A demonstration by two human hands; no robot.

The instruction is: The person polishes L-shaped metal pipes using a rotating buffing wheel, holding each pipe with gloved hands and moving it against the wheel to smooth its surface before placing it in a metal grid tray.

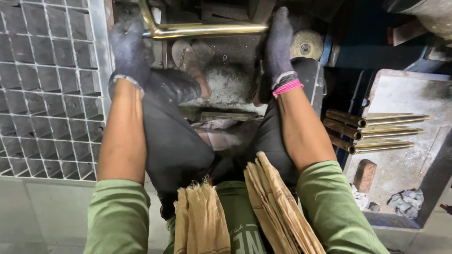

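- The brass rod lies crosswise at the top of the view, bent upward at its left end, and both gloved hands grip it.
- The left hand closes its fingers around the rod just beside the bend; the grey glove hides the fingertips, but the wrap looks firm.
- The right hand holds the rod's other end, fingers folded over it, a pink wristband just below the glove.
- A round polishing wheel sits just right of the rod's right end, touching or nearly touching the right hand; which one cannot be told.
- Below the rod, the person's dark trousers and a sandalled foot sit over a dusty floor.
- Well to the right of the rod, a stack of brass tubes rests on a grey worktop, with a rag and a small brown block nearer the person.
- Left of the rod stands a metal grid rack.
- Judgement: to work the rod well, keep both grips even and the rod level, press lightly toward the wheel, and keep the right glove's loose cloth clear of the spinning edge, since a snag looks like the main risk.
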